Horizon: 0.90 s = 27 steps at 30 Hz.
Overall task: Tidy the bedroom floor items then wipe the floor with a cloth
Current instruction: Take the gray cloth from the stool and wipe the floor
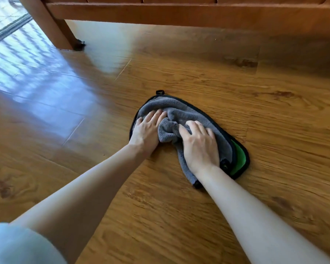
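A grey plush cloth [187, 113] with black trim and a green underside showing at its right corner lies folded on the wooden floor [236, 82]. My left hand [147, 130] presses flat on the cloth's left part, fingers straight. My right hand [198, 143] lies on the cloth's right part, its fingers slightly bent and spread. A bunched ridge of cloth rises between the two hands.
A wooden bed frame [179, 14] runs along the top, with its leg [53, 29] standing at the upper left. Shadowed floor extends under the bed. Bright window light reflects off the floor on the left. A pale sleeve [17, 244] shows at the bottom left.
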Each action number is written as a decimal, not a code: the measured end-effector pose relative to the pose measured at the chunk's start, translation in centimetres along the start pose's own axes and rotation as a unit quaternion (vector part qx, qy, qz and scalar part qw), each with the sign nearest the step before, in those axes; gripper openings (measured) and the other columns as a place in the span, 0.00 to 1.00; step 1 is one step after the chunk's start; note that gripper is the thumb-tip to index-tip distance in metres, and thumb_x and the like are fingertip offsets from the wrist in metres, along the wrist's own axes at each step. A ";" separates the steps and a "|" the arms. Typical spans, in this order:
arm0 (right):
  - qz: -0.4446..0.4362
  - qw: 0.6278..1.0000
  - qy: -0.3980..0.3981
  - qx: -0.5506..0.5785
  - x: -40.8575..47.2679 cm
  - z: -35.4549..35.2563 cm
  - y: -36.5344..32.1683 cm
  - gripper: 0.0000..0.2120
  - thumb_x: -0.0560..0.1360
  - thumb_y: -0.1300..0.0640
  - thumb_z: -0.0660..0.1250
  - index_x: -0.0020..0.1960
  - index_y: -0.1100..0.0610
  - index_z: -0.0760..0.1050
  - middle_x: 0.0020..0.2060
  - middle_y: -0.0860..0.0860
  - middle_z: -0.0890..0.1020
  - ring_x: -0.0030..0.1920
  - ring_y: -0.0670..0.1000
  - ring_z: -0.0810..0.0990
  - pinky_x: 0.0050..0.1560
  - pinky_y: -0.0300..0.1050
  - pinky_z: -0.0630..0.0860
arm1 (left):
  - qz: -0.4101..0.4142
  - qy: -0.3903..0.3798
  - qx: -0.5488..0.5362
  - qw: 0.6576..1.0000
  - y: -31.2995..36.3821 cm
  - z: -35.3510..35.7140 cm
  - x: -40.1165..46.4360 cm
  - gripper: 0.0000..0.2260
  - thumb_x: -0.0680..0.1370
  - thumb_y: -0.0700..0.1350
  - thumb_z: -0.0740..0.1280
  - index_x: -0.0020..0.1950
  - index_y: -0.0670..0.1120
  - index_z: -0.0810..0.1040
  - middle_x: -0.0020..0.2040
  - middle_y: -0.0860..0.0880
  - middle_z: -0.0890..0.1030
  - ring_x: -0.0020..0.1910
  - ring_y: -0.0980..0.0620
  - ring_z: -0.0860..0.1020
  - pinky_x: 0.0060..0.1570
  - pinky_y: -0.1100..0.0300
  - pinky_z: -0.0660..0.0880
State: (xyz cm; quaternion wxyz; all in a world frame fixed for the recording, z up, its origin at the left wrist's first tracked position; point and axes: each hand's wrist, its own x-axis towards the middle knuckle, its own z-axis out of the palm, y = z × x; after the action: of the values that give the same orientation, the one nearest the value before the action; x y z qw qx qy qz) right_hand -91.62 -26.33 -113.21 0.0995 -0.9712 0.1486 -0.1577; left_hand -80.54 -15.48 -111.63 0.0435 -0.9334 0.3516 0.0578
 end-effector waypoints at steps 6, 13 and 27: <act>0.006 1.000 0.002 -0.005 5.9 1.3 0.8 0.15 0.77 0.64 0.58 0.62 0.58 0.74 0.58 0.58 0.76 0.61 0.59 0.72 0.58 0.54 0.68 | -0.028 0.036 -0.036 0.998 -0.8 -0.2 5.2 0.25 0.83 0.50 0.51 0.77 0.47 0.48 0.78 0.50 0.51 0.76 0.52 0.49 0.73 0.52 0.50; 0.008 1.000 -0.027 -0.010 9.4 1.8 1.4 0.18 0.78 0.63 0.54 0.65 0.54 0.71 0.63 0.54 0.71 0.65 0.56 0.67 0.60 0.51 0.63 | -0.046 0.067 -0.038 0.996 -1.3 -0.4 8.1 0.25 0.82 0.50 0.50 0.77 0.47 0.47 0.77 0.49 0.53 0.75 0.51 0.52 0.71 0.48 0.54; 0.054 0.970 -0.235 0.040 6.2 -1.6 0.1 0.25 0.79 0.63 0.55 0.73 0.49 0.58 0.76 0.48 0.51 0.76 0.51 0.47 0.71 0.52 0.51 | -0.016 0.013 0.057 0.998 -1.2 -2.1 4.5 0.33 0.76 0.41 0.65 0.76 0.47 0.50 0.71 0.47 0.61 0.68 0.46 0.61 0.62 0.54 0.67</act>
State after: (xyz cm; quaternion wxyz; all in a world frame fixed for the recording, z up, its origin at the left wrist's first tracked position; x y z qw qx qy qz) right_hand -86.56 -28.58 -110.05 0.1788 -0.9667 0.1669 0.0746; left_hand -76.22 -17.73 -110.13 0.0926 -0.9357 0.3395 0.0252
